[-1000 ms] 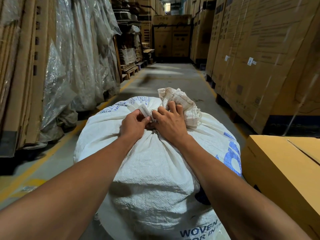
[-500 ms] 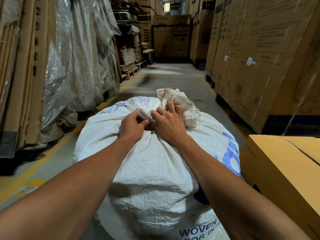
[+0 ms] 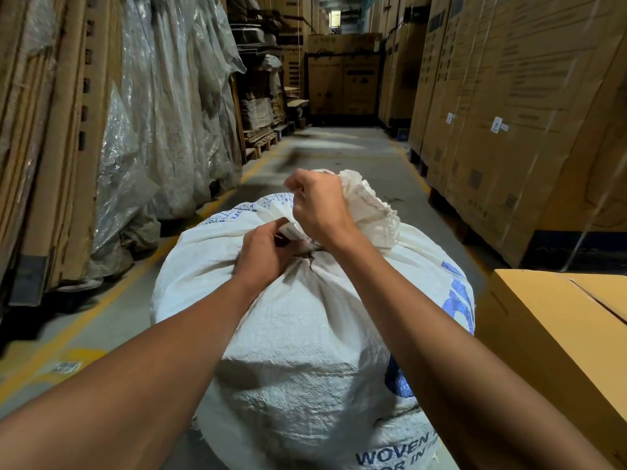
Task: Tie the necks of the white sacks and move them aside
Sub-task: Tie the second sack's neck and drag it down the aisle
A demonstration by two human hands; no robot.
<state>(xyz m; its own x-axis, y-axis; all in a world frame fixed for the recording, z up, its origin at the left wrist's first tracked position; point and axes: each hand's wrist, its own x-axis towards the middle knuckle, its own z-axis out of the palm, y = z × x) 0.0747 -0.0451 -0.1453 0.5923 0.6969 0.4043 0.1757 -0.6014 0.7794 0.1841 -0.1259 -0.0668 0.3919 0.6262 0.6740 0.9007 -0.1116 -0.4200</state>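
A full white woven sack point(image 3: 305, 351) with blue print stands on the aisle floor in front of me. Its gathered neck point(image 3: 369, 208) bunches up at the top right. My right hand point(image 3: 322, 208) is raised above the neck, fist closed on a thin white tie strip that runs down to the gather. My left hand point(image 3: 264, 252) presses at the base of the neck, fingers pinched on the other part of the strip point(image 3: 291, 228). The knot itself is mostly hidden by my hands.
A yellow-brown carton point(image 3: 556, 337) stands close on the right of the sack. Tall cardboard boxes point(image 3: 509, 113) on pallets line the right side, plastic-wrapped sheets point(image 3: 163, 113) line the left. The grey aisle floor point(image 3: 339, 147) with a yellow line runs ahead to more boxes.
My right hand has lifted up and away from the neck, drawing the tie strip upward. My left hand has stayed at the base of the neck.
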